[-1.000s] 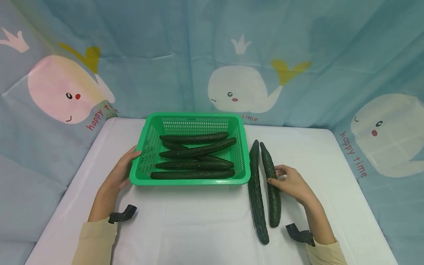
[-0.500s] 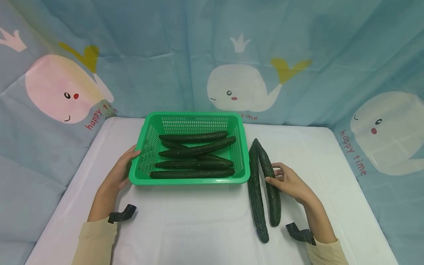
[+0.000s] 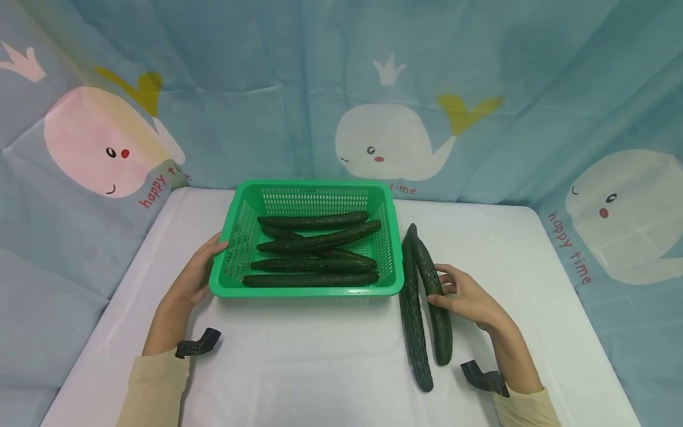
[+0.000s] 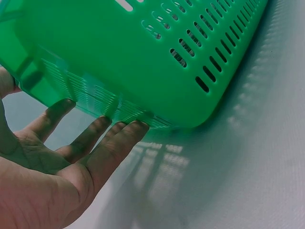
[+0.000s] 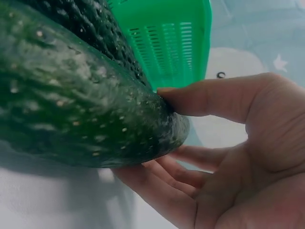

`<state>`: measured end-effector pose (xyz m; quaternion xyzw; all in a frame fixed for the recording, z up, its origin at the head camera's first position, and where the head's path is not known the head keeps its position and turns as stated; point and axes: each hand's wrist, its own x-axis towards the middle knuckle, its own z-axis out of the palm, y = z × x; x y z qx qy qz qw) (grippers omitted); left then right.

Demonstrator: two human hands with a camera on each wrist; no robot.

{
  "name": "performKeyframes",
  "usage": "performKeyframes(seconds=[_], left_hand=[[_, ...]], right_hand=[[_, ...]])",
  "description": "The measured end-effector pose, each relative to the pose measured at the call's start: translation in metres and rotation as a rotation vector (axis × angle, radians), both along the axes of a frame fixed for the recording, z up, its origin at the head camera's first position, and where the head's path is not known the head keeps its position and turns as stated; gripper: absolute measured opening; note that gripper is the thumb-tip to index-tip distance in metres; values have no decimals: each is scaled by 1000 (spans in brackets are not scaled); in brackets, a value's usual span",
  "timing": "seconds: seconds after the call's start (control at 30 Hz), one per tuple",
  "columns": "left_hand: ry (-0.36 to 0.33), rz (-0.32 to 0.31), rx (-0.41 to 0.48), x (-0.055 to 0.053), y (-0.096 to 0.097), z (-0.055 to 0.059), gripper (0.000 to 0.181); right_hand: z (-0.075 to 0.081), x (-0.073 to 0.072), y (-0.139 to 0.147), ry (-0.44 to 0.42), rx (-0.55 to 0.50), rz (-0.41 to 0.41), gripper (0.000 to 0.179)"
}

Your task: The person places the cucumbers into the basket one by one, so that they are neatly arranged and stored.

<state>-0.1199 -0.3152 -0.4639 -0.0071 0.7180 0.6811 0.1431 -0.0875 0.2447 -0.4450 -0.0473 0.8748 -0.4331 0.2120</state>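
Note:
At the left end of the green plastic basket (image 3: 306,292) my left hand (image 3: 196,274) grips the rim. In the left wrist view the fingertips (image 4: 138,125) touch the basket's outer wall. Several dark green cucumbers (image 3: 310,280) lie inside, two of them crossing. My right hand (image 3: 469,296) holds a cucumber (image 3: 441,332) on the table, right of the basket. The right wrist view has the thumb (image 5: 190,98) on top of this cucumber and the fingers along its side and underneath. Beside it, a longer cucumber (image 3: 414,332) lies along the basket's right side.
A white cloth covers the table (image 3: 320,367). Behind and at both sides hangs a blue curtain (image 3: 256,89) printed with whales. Each wrist bears a black camera mount (image 3: 198,344).
The held cucumber's far end has swung left and now meets the longer cucumber's far end. My right hand has shifted slightly left. The left hand and the basket have stayed in place.

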Motion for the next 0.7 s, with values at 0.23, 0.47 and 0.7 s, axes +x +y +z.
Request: performKeyframes(seconds=[0.23,0.47,0.7], left_hand=[[21,-11,11,1,1,2,72],[-5,5,27,0,0,3,70],[2,-4,41,1,-2,2,71]], right_hand=[[4,0,-3,70,41,-46,75],[12,4,-6,149,74,-59,69],[19,2,-8,195,79,-80,69]])
